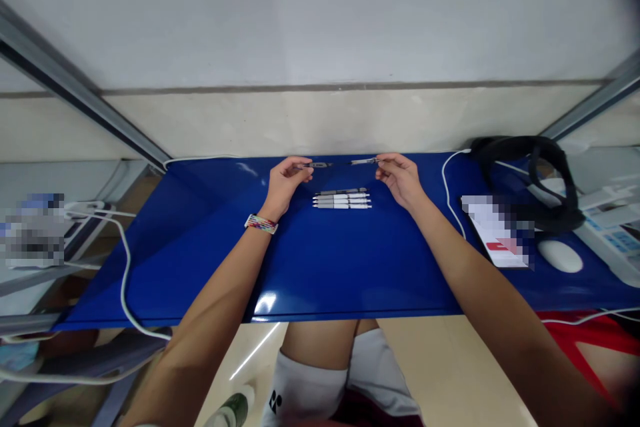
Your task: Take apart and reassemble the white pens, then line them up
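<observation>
My left hand [289, 180] pinches a short dark pen piece [320, 165] that points to the right. Across from it, my right hand [400, 177] has a slim, pale and dark pen piece [363, 161] between thumb and fingers, its narrow end pointing left. The two pieces are held nearly in line, with a small gap between their ends. Whether they are halves of one pen or two pens, I cannot tell. Below, between both hands, several grey-and-white pens [342, 203] lie side by side on the blue table [350, 260], with a darker grey one at the far side of the row.
At the table's right lie a phone [493, 230], a white mouse [561, 256] and a black headband-like strap [555, 213]. A white cable [447, 190] runs beside them. Another white cable [126, 267] hangs over the left edge. A wall [320, 120] stands behind the table.
</observation>
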Motion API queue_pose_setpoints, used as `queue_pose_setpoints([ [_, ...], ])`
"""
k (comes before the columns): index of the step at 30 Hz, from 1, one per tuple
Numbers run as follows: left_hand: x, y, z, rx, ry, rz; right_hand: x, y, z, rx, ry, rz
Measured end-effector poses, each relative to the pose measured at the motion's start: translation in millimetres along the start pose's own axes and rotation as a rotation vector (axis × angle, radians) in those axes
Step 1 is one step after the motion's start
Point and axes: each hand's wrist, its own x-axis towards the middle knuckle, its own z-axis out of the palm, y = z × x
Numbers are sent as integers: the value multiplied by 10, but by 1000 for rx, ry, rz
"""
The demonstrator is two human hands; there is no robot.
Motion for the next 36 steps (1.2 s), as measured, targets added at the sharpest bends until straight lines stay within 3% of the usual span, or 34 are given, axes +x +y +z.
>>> queue_pose_setpoints([
  [15, 15, -28, -26, -78, 19, -81, 10, 31, -25, 34, -15, -15],
  [36, 21, -58, -39, -67, 35, -55, 5, 26, -17, -20, -6, -37],
])
